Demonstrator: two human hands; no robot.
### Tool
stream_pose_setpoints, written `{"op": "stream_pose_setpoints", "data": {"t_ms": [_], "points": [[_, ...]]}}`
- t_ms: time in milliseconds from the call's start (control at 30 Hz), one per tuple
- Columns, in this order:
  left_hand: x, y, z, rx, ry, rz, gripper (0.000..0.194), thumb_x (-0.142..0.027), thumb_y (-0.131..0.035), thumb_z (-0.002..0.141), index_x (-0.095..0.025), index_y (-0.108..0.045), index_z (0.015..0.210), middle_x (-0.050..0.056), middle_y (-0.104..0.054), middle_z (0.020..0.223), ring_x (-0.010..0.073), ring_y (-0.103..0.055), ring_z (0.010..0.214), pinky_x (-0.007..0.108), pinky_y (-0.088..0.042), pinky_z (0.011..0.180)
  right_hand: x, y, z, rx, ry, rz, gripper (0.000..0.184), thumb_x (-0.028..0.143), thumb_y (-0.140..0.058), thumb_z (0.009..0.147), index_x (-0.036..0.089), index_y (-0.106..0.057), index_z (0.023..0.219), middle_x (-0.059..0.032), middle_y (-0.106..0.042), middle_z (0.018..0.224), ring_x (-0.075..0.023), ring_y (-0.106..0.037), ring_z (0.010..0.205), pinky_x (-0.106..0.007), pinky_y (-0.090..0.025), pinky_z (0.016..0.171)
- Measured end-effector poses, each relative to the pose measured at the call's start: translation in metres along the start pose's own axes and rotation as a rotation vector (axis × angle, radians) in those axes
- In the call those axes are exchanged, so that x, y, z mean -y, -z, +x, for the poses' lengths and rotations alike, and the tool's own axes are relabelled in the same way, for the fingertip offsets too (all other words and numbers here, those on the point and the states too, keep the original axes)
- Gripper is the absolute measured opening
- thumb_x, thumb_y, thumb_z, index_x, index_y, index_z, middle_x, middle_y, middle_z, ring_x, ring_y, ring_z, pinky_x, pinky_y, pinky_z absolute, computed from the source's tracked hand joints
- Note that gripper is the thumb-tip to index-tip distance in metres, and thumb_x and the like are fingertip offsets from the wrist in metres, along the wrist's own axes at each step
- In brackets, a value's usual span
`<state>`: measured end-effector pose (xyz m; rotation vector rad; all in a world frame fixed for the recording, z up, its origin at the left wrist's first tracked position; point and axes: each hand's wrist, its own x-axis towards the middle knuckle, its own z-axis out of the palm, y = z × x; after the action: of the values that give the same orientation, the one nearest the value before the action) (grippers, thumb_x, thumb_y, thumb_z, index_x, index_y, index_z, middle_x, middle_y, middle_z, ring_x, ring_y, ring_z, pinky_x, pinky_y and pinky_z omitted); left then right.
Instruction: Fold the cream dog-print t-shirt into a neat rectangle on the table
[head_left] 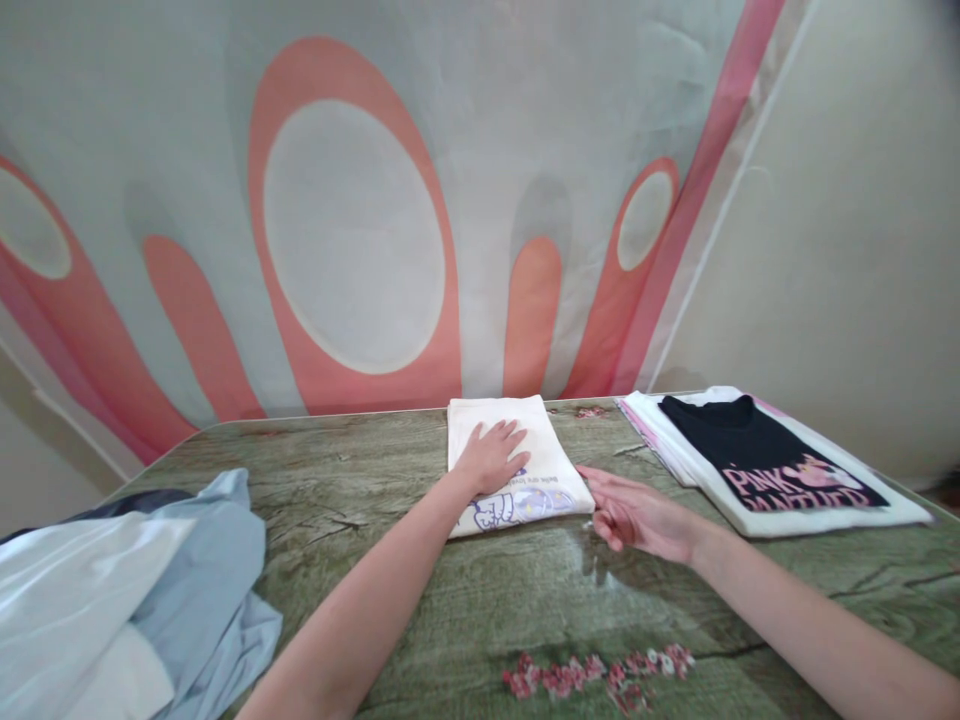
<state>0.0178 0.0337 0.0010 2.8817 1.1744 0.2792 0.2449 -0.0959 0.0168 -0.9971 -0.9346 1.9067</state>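
A folded cream T-shirt (501, 415) with a purple print lies at the far middle of the table (465, 610). My left hand (491, 457) lies flat on top of it, fingers spread. My right hand (634, 515) is open at the shirt's near right corner, with its fingertips at the edge of the fabric. It holds nothing.
A stack of folded shirts (757, 465) with a black one with pink lettering on top sits at the right. A loose heap of light blue and white clothes (127, 590) lies at the near left. A pink and grey patterned cloth (360, 220) hangs behind the table.
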Motion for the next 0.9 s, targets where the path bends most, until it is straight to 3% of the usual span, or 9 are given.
{"op": "stream_pose_setpoints", "data": {"t_ms": [133,233,467,633,733,900], "points": [[0.001,-0.001,0.001,-0.007,-0.006,-0.001,0.053,-0.051,-0.018,0.091,-0.026,-0.031,0.136,0.004,-0.024,0.145,0.0217,-0.019,0.133,0.047,-0.012,0.106,-0.003,-0.002,-0.001,0.021,-0.004,-0.083,0.069,0.021,-0.056,0.082,0.024,-0.017,0.138,-0.0006,-0.062,0.074,-0.0122,-0.061,0.062,-0.022,-0.049,0.053],[0.002,-0.001,0.002,-0.006,-0.008,-0.004,0.053,-0.052,-0.018,0.091,-0.027,-0.03,0.136,0.003,-0.023,0.146,0.0221,-0.019,0.133,0.047,-0.012,0.106,-0.004,-0.002,-0.001,-0.03,0.014,-0.137,0.071,0.016,-0.058,0.079,0.019,-0.019,0.137,-0.0052,-0.063,0.086,-0.0146,-0.063,0.072,-0.023,-0.05,0.057],[0.002,-0.001,0.001,-0.016,-0.017,-0.042,0.051,-0.05,-0.023,0.091,-0.026,-0.032,0.135,0.004,-0.025,0.145,0.0234,-0.02,0.132,0.05,-0.011,0.105,-0.005,0.001,0.0,-0.09,0.025,-0.199,0.063,0.016,-0.059,0.079,0.015,-0.026,0.132,-0.0069,-0.063,0.087,-0.0165,-0.064,0.078,-0.027,-0.052,0.066],[-0.009,0.018,-0.008,-0.046,-0.255,-0.172,0.043,-0.044,-0.031,0.091,-0.025,-0.045,0.127,0.003,-0.026,0.144,0.0204,-0.023,0.132,0.041,-0.018,0.105,-0.006,-0.001,-0.002,-0.09,0.055,-0.178,0.051,0.017,-0.062,0.078,0.015,-0.037,0.122,-0.0077,-0.065,0.089,-0.0155,-0.064,0.079,-0.028,-0.052,0.073],[-0.023,0.03,-0.013,0.048,-0.363,-0.216,0.042,-0.043,-0.025,0.093,-0.028,-0.044,0.127,0.002,-0.028,0.144,0.0187,-0.025,0.131,0.04,-0.019,0.105,-0.006,-0.002,-0.002,-0.111,0.054,-0.166,0.041,0.023,-0.061,0.08,0.014,-0.041,0.115,-0.0084,-0.065,0.086,-0.0159,-0.065,0.078,-0.028,-0.052,0.073],[-0.043,0.026,-0.015,0.159,-0.33,-0.131,0.046,-0.046,-0.019,0.093,-0.029,-0.034,0.134,0.003,-0.025,0.145,0.0226,-0.022,0.132,0.047,-0.016,0.104,-0.009,-0.003,-0.001,-0.156,0.063,-0.189,0.034,0.027,-0.06,0.081,0.017,-0.043,0.109,-0.0068,-0.065,0.083,-0.0167,-0.065,0.075,-0.03,-0.053,0.071]]}}
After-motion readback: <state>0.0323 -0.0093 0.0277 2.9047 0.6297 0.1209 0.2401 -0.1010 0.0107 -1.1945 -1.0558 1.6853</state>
